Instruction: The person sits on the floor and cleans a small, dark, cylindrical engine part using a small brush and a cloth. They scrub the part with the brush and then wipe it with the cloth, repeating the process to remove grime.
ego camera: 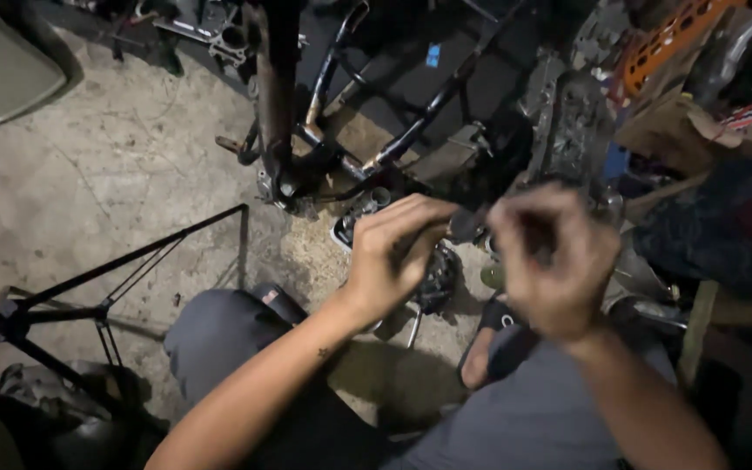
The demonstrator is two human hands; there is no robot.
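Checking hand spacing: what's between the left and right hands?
Head view: a small dark part, held between the left hand and right hand; blur hides its kind.

Right hand [554, 261] motion-blurred, small dark part [465, 224] between both hands indistinct, tripod [89, 292] cut off at left edge.

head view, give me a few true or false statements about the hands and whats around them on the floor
1. Both hands meet at a small dark part held up between them. True: the left hand and the right hand close on it from either side.
2. A dark tubular frame stands on the concrete floor beyond the hands. True.
3. The black tripod lies to the person's right. False: it is on the left.
4. The left hand rests flat on the floor. False: it is raised, fingers curled round the part.
5. An orange perforated piece sits at the upper right. True.
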